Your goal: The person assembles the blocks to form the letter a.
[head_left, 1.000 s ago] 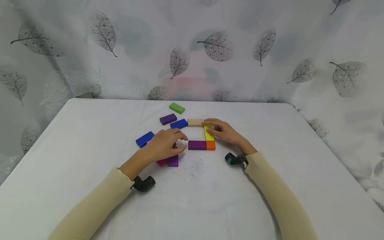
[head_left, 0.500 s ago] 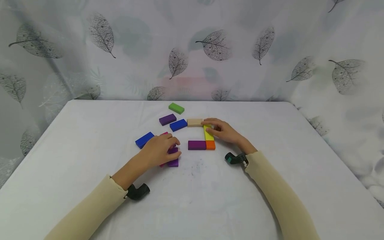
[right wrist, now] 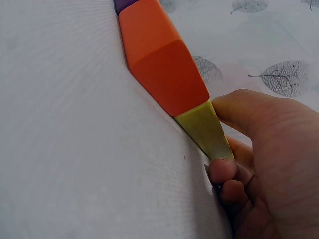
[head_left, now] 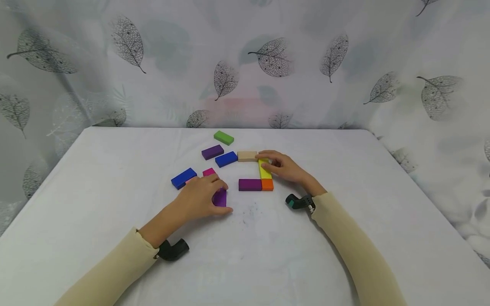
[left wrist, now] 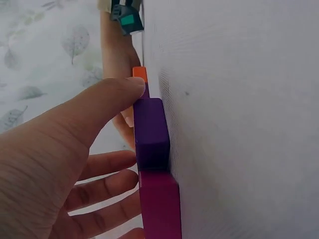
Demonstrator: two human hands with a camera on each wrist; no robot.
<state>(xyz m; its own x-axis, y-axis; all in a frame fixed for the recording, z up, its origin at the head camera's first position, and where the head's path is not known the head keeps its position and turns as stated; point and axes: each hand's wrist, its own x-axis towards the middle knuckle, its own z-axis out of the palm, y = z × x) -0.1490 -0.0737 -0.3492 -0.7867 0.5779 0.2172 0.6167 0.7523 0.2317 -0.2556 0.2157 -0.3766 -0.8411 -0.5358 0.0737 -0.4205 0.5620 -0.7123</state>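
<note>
My left hand [head_left: 195, 196] is spread over a purple wooden block [head_left: 220, 199], thumb held out past its near end. In the left wrist view the fingers lie along one side of that purple block [left wrist: 152, 132], beside a magenta block [left wrist: 160, 204]. My right hand [head_left: 285, 167] holds a yellow block [head_left: 265, 171], its thumb on the near side and the other fingers around the far end. The yellow block touches an orange block [head_left: 267, 185], which meets another purple block [head_left: 250, 185]. A tan block [head_left: 246, 156] reaches the right fingertips.
Touching the tan block's left end is a blue block [head_left: 226, 159]. Farther back lie a dark purple block [head_left: 212, 152] and a green block [head_left: 223, 137]. A second blue block [head_left: 183, 178] sits left of my left hand, with a pink piece [head_left: 189, 180] partly hidden. White cloth [head_left: 245, 255] covers the table.
My left hand has drawn back left and toward me, away from the block outline, and its thumb has spread over the purple block. The right hand stays in place.
</note>
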